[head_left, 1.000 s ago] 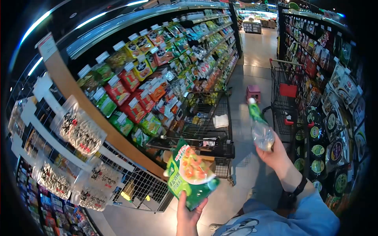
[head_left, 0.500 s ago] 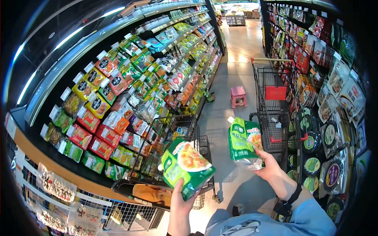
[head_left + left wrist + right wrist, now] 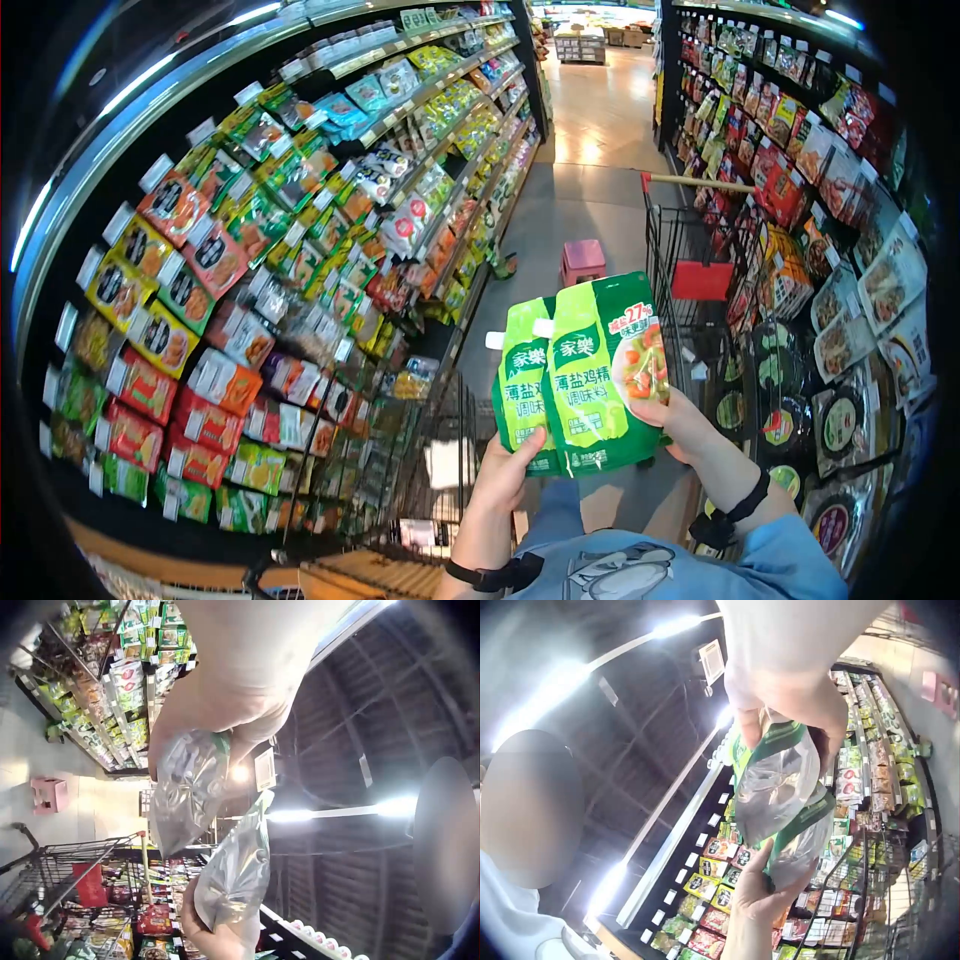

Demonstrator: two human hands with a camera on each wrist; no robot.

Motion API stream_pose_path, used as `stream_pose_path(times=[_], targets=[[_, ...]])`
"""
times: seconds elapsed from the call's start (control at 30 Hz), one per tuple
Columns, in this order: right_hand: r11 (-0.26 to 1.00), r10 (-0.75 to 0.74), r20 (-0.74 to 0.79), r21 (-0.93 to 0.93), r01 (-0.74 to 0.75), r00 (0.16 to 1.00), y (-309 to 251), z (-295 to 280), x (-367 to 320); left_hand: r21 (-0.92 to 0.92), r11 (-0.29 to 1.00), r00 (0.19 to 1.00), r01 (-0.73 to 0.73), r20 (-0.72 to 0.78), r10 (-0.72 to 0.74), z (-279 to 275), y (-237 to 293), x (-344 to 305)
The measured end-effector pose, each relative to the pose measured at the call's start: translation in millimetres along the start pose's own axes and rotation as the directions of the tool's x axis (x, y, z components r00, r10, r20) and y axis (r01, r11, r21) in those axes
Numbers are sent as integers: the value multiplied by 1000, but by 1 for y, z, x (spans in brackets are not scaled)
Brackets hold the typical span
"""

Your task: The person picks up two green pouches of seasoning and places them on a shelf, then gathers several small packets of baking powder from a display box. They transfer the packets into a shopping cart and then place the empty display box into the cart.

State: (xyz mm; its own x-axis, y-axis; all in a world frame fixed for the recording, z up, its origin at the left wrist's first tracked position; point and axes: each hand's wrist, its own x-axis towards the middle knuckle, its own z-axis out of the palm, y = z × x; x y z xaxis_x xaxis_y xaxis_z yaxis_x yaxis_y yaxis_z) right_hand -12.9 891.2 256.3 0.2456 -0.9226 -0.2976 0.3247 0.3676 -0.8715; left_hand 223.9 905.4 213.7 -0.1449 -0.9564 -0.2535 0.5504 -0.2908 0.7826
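Note:
Side by side in front of me are two green seasoning pouches with white spout caps and Chinese print. My left hand point(image 3: 508, 468) grips the left pouch point(image 3: 516, 405) by its lower side, thumb across the front. My right hand point(image 3: 682, 422) holds the right pouch point(image 3: 590, 410) at its lower right edge, next to the food picture. The right pouch overlaps the left one and covers part of its front. In the left wrist view, the left pouch's clear base point(image 3: 187, 791) faces the camera. Another clear base point(image 3: 780, 780) shows under my right hand in the right wrist view.
A long shelf point(image 3: 230, 330) of bagged goods runs along the left, another rack point(image 3: 835, 250) along the right. A shopping cart point(image 3: 700, 280) with a red panel stands at right. The pink stool point(image 3: 583, 262) is on the floor ahead. Another dark cart point(image 3: 455, 430) stands at lower left.
The two pouches, apart before, have come together and overlap, turned upright with their printed fronts towards me. The right pouch was tilted away earlier. The view has shifted along the left shelf.

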Motion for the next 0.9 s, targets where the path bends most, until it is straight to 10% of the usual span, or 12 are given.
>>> stream_pose_path(times=[0.27, 0.73, 0.9], targets=[[978, 208, 55, -10, -208, 977, -62, -10, 183, 42, 970, 950, 240, 194, -244, -11, 69, 174], [961, 228, 257, -214, -175, 939, -120, -62, 518, 147, 948, 926, 283, -299, -230, -33, 120, 477], [860, 499, 206, -238, -451, 842, -196, -84, 646, 60, 951, 893, 302, -367, -260, -17, 149, 605]])
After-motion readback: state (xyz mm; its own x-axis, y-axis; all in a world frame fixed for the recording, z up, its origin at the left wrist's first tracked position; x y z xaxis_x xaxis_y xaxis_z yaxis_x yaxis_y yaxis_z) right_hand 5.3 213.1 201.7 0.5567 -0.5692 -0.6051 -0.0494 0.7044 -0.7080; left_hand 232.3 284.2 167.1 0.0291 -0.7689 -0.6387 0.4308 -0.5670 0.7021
